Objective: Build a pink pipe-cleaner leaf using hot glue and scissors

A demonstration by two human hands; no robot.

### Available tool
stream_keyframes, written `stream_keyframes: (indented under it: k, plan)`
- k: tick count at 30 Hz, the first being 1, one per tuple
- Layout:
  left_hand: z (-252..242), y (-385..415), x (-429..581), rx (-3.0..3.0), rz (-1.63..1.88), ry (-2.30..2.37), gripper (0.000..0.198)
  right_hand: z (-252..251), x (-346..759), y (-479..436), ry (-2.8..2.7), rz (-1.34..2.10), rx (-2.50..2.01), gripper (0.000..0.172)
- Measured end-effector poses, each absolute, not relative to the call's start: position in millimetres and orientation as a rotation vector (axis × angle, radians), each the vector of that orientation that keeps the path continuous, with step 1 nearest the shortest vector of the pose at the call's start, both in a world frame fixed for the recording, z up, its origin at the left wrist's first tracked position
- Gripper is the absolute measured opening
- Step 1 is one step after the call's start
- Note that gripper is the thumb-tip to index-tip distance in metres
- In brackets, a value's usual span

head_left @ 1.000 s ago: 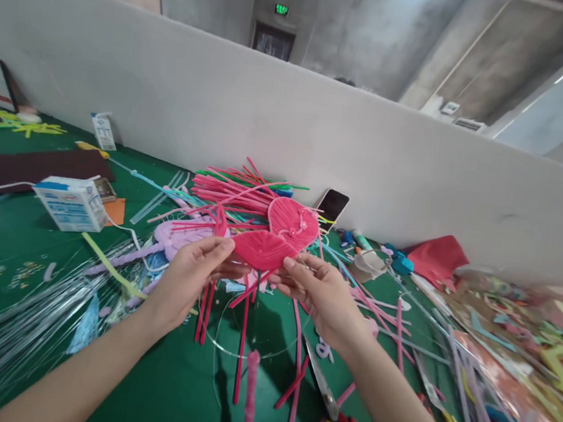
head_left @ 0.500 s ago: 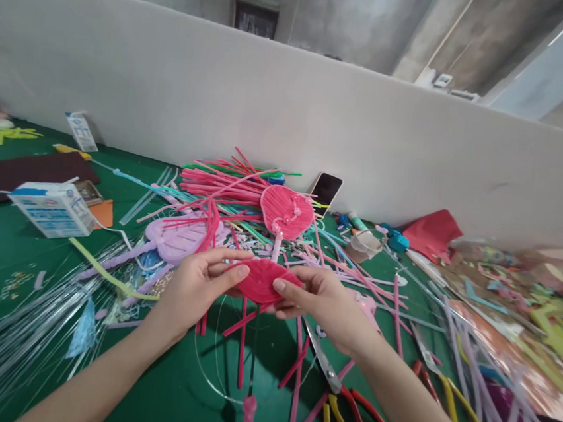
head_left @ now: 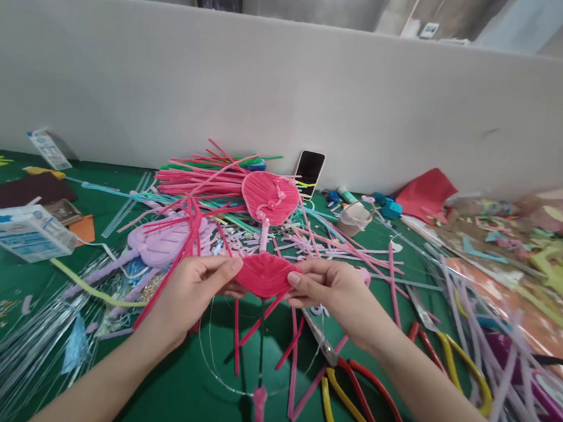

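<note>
A deep-pink pipe-cleaner fan (head_left: pixel 265 274) is held up in front of me, its fuzzy panel narrow and lens-shaped. My left hand (head_left: pixel 198 292) pinches the panel's left end between thumb and fingers; my right hand (head_left: pixel 333 295) pinches its right end. Below the panel runs a thin dark stem down to a pink wrapped handle (head_left: pixel 259 411), with a clear wire hoop (head_left: pixel 218 376) curving around it. Loose pink pipe cleaners (head_left: pixel 236 339) hang or lie beneath. Just beyond stands a finished-looking round pink fan (head_left: pixel 270 198) with a beaded, twisted trim.
Red-and-yellow-handled scissors (head_left: pixel 344 383) lie by my right forearm, a second pair (head_left: pixel 440 349) farther right. At left are a lilac fan (head_left: pixel 161 242), silvery strands (head_left: pixel 25 339) and a milk carton (head_left: pixel 25 231). A phone (head_left: pixel 310 172) leans on the grey partition (head_left: pixel 293 93).
The view has tilted down and turned slightly right. Both hands keep their pinch on the fan; its panel now looks more drawn out between them, with pointed ends.
</note>
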State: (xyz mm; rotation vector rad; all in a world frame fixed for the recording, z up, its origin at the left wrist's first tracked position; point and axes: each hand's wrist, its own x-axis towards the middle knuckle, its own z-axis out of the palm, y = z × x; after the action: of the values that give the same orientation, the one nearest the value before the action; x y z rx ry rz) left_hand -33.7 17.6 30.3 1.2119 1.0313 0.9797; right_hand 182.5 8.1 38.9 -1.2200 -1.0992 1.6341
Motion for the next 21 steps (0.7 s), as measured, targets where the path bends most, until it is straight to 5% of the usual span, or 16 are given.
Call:
stream_keyframes:
  k: [21]
  plan:
    - [39, 28, -32, 1.219, 0.869, 1.034, 0.037, 37, 190, 9, -1.032, 1.704, -1.147, 0.041]
